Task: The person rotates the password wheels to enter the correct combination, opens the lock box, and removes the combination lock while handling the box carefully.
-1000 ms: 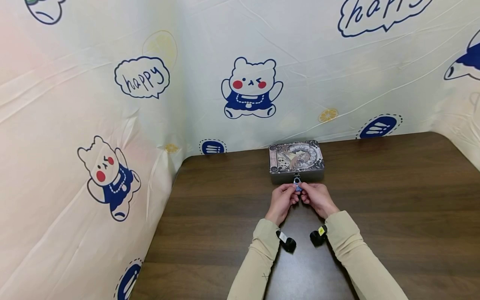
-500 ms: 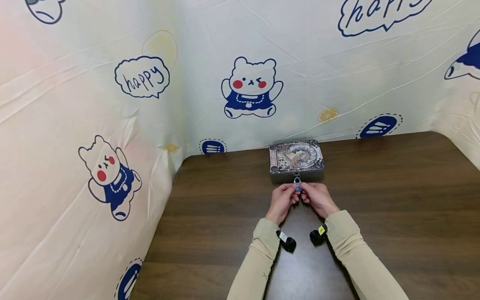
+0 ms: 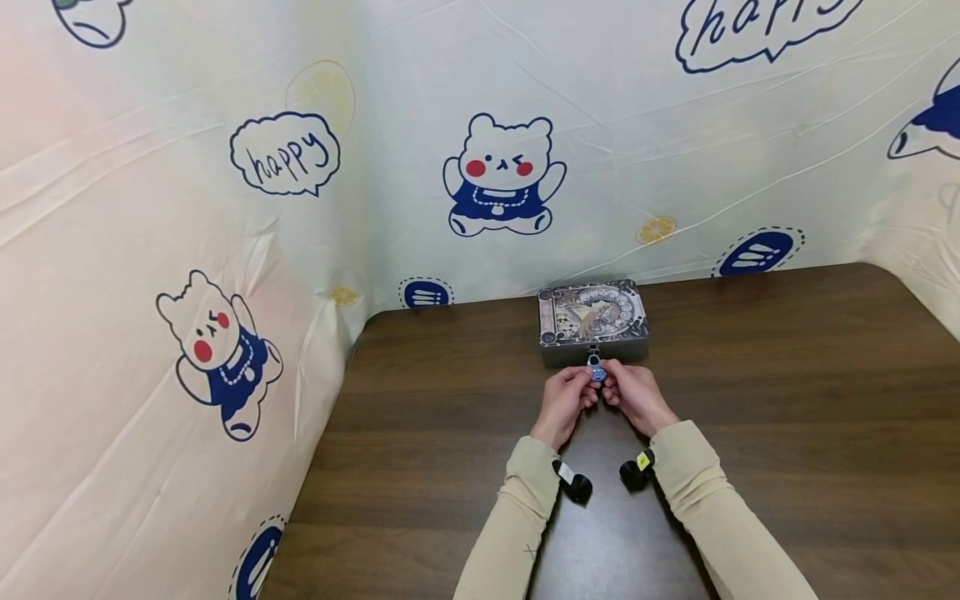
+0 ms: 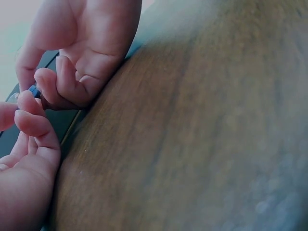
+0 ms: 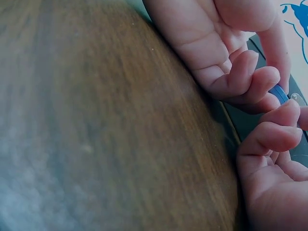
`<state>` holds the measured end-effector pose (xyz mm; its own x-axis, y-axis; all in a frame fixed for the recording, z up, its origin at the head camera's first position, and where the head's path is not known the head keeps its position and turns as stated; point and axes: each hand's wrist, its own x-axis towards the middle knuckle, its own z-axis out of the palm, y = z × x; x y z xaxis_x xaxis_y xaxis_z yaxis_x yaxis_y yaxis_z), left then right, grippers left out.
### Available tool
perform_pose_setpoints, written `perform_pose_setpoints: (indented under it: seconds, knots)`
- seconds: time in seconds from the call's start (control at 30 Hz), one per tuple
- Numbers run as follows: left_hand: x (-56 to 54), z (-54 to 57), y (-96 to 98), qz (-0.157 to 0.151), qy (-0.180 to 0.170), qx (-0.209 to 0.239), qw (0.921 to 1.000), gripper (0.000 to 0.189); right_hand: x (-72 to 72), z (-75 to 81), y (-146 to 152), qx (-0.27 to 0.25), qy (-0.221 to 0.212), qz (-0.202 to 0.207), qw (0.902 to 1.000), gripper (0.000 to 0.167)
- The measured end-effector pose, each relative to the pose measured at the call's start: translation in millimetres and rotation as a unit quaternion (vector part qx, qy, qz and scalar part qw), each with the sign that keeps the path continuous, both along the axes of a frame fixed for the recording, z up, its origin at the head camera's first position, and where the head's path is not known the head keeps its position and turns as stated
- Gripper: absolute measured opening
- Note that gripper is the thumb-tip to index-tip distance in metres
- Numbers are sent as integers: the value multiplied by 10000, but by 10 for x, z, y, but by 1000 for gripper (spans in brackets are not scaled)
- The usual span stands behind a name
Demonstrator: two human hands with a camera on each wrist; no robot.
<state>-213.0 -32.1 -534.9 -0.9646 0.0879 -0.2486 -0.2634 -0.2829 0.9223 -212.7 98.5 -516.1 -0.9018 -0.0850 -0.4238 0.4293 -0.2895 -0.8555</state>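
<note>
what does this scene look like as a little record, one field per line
container: dark rectangular box, ornate printed lid shut
surface: wood-grain table
backdrop: cartoon-print cloth behind the box
fastener: small blue padlock at the front latch; whether locked, cannot tell
left hand: grip pinching the padlock's left side
right hand: grip at its right side

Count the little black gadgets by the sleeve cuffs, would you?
2: the white-tagged gadget at the left cuff, near the left hand, and the yellow-tagged gadget at the right cuff, near the right hand. Any behind the sleeves would be hidden.
</note>
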Motion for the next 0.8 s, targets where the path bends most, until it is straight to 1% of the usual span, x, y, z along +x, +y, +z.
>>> perform_pose_setpoints:
  seconds: [0.13,0.33,0.53,0.8]
  knots:
    - [8,2,5,45,33,-52,10000,14,-11,-9,6,-65,-60,-2,10000,27]
    - [7,3,3,64,13,-30,10000,14,-7,-3,0,-10,-106,14,9999,25]
    - [0,-7,4,102,8,1,9999,13,-9,-16,-2,17,-59,29,10000,25]
    - [8,16,-7,25,-22,12,10000,11,1,-2,-1,60,-39,82,9999,26]
